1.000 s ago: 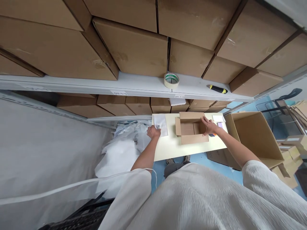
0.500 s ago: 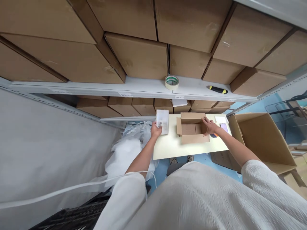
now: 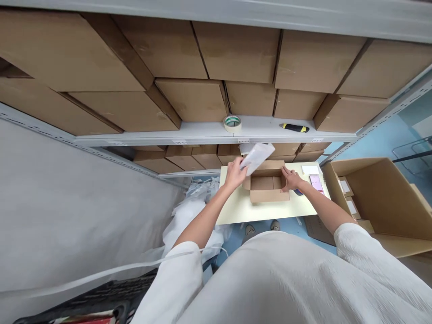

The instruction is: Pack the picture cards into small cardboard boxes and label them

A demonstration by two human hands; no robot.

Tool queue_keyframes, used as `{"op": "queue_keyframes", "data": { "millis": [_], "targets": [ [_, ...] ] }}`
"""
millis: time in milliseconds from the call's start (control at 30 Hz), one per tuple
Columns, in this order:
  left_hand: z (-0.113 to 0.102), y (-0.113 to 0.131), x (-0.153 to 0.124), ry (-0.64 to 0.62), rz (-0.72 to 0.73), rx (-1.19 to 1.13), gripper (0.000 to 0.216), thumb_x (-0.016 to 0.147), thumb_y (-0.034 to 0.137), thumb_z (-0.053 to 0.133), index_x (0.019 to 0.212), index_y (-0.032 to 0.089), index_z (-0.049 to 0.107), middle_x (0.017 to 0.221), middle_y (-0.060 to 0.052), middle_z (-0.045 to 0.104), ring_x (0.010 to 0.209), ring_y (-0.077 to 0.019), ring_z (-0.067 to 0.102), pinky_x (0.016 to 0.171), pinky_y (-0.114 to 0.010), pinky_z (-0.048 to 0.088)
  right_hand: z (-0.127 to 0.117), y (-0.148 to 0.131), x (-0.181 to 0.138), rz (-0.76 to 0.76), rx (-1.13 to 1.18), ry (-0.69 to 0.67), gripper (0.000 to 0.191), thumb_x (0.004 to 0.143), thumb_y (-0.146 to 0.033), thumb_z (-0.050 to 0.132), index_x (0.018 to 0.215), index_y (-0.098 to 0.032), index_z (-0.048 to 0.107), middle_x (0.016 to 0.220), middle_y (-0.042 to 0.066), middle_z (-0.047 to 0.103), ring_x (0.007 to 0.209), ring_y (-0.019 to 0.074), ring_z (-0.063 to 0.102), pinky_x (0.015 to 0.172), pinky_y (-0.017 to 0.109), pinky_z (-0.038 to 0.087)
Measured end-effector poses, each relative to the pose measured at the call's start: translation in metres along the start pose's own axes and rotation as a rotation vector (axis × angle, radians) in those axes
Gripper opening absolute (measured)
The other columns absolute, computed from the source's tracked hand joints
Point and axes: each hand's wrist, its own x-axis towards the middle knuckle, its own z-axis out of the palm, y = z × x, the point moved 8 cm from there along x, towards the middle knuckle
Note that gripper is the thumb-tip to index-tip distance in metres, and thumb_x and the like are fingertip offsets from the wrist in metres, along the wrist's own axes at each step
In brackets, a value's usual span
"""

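Note:
A small open cardboard box (image 3: 268, 195) stands on a pale yellow table (image 3: 243, 209). My left hand (image 3: 234, 173) is closed on a flat white packet (image 3: 257, 155), holding it tilted in the air above the box's left flap. My right hand (image 3: 290, 179) rests on the box's right wall, fingers curled over its edge. The inside of the box looks bare brown.
A tape roll (image 3: 232, 123) and a yellow-black utility knife (image 3: 293, 128) lie on the grey shelf (image 3: 202, 133) among stacked cartons. A phone (image 3: 316, 182) lies on the table's right end. A large open carton (image 3: 378, 198) stands right. White plastic bags (image 3: 189, 216) are heaped left.
My left hand picked the white packet up from the table's left end and carried it right, over the small box. My right hand stayed on the box.

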Motion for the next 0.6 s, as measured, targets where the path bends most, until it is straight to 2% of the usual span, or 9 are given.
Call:
{"op": "queue_keyframes", "data": {
  "millis": [67,133,233,333,400,467,600],
  "targets": [
    [0.031,0.025,0.007,-0.15,0.087,0.064,0.033,0.096,0.027,0.062,0.129,0.023,0.062,0.118,-0.011,0.076,0.114,-0.033,0.07,0.109,-0.046,0.046,-0.005,-0.003,-0.008,-0.023,0.029,0.031,0.159,0.062,-0.067,0.092,0.177,-0.033,-0.012,0.187,0.009,0.003,0.154,0.0511,0.029,0.126,0.061,0.026],
    [0.063,0.034,0.01,-0.302,0.107,0.133,0.039,0.096,0.022,0.06,0.134,0.023,0.06,0.12,-0.011,0.077,0.119,-0.0343,0.07,0.111,-0.048,0.044,-0.008,-0.004,-0.015,-0.032,0.072,0.066,0.158,0.065,-0.065,0.092,0.177,-0.032,-0.015,0.186,0.011,0.008,0.154,0.0498,0.03,0.125,0.06,0.026],
    [0.105,0.022,0.01,-0.519,0.011,0.25,0.037,0.096,0.022,0.063,0.132,0.026,0.061,0.11,-0.007,0.079,0.117,-0.0332,0.071,0.113,-0.047,0.041,-0.009,-0.001,-0.023,-0.02,0.157,0.116,0.157,0.068,-0.061,0.092,0.176,-0.033,-0.018,0.183,0.014,0.019,0.152,0.0471,0.032,0.122,0.058,0.029],
    [0.134,0.011,0.007,-0.664,-0.025,0.276,0.036,0.089,0.022,0.071,0.124,0.026,0.065,0.107,-0.006,0.08,0.116,-0.0334,0.071,0.114,-0.047,0.04,-0.007,0.002,-0.028,-0.015,0.224,0.149,0.156,0.069,-0.057,0.093,0.176,-0.033,-0.017,0.176,0.017,0.034,0.15,0.0444,0.036,0.12,0.056,0.031],
    [0.145,0.009,0.008,-0.676,-0.009,0.25,0.038,0.085,0.022,0.076,0.121,0.026,0.067,0.115,-0.008,0.079,0.12,-0.0354,0.07,0.116,-0.049,0.039,-0.006,0.003,-0.029,-0.027,0.247,0.16,0.154,0.069,-0.057,0.093,0.177,-0.033,-0.015,0.173,0.018,0.039,0.15,0.0439,0.038,0.12,0.056,0.032],
    [0.146,0.009,0.012,-0.618,0.012,0.229,0.041,0.084,0.021,0.077,0.123,0.026,0.068,0.127,-0.012,0.077,0.127,-0.0377,0.066,0.118,-0.052,0.037,-0.006,0.004,-0.03,-0.04,0.259,0.168,0.151,0.07,-0.057,0.093,0.177,-0.035,-0.011,0.172,0.017,0.04,0.15,0.0439,0.038,0.12,0.057,0.032],
    [0.131,0.009,0.013,-0.465,0.018,0.181,0.036,0.091,0.02,0.069,0.127,0.025,0.069,0.141,-0.015,0.071,0.137,-0.0388,0.059,0.12,-0.056,0.034,-0.01,0.008,-0.032,-0.066,0.277,0.216,0.141,0.074,-0.057,0.09,0.178,-0.037,-0.003,0.177,0.014,0.034,0.154,0.0439,0.036,0.122,0.059,0.031]
  ]
}}
